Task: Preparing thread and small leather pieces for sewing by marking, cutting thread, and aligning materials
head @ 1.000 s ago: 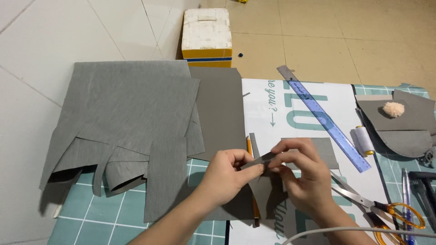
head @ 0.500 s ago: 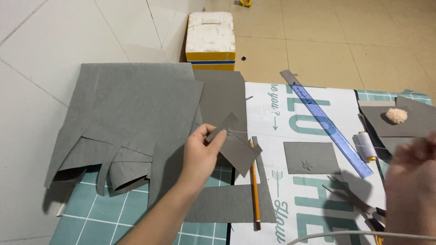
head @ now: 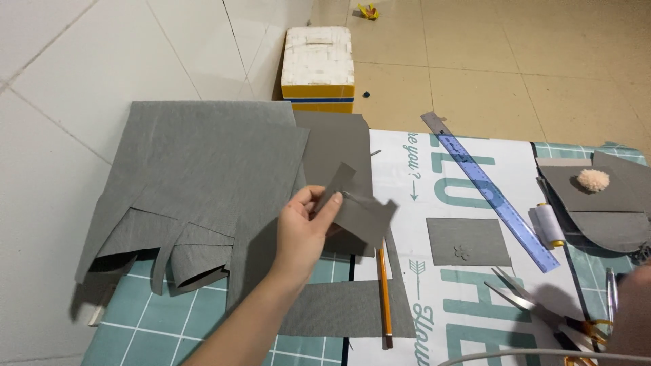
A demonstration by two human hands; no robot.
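**Ana:** Felt scrap (head: pixel 356 210), the small grey one, is pinched in the left hand (head: pixel 305 234), thumb on the near face and fingertips behind, so it stands lifted off the worktop (head: pixel 169 325) and tilted towards the camera. Held that way, both its notched edge and the narrow tab poking up from its top are easy to look over.

**Ben:** And the right hand?

**Ana:** Only a blurred edge of it shows at the lower right corner (head: pixel 634 318), so I cannot tell whether it grips anything or hangs loose. It sits just beside the scissors (head: pixel 536 305), which lie with blades parted, points aimed back towards the left hand.

**Ben:** What lies under the lifted piece?

**Ana:** A pencil (head: pixel 384 291) runs lengthwise just right of the left wrist, over a flat grey strip (head: pixel 332 308) (probably kept within reach for marking, though that is my reading). Left of the hand the big grey sheet (head: pixel 196 169) is spread out, its near edge cut into flaps that curl under.

**Ben:** Further right?

**Ana:** A printed white sheet (head: pixel 434 325) covers the green cutting mat, with a grey rectangle (head: pixel 468 240) lying flat on it. The blue ruler (head: pixel 491 193) slants beyond that, a thread spool (head: pixel 546 224) just past its far end, and more grey pieces carry a peach pompom (head: pixel 593 179). A foam box (head: pixel 319 68) sits on the floor beyond the worktop, well apart from both hands.
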